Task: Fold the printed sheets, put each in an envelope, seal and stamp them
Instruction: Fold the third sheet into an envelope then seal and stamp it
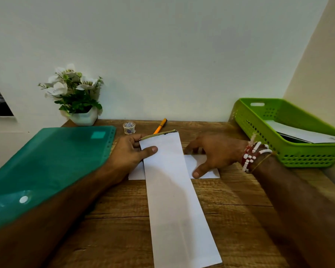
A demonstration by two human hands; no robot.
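Two hands worked the inserting step, we judged. Our left hand (132,151) pinched the long white paper envelope (172,190) by its far end, at 12 o'clock, thumb on top. Our right hand (215,153), grip spread, pressed the folded white sheet (212,174), which lay crosswise under the envelope on the wooden tabletop (230,209). Next we needed the envelope's mouth opened and the sheet slid in.

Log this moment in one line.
left hand: pinches envelope top | right hand: rests on folded sheet | folded sheet: on desk, under envelope
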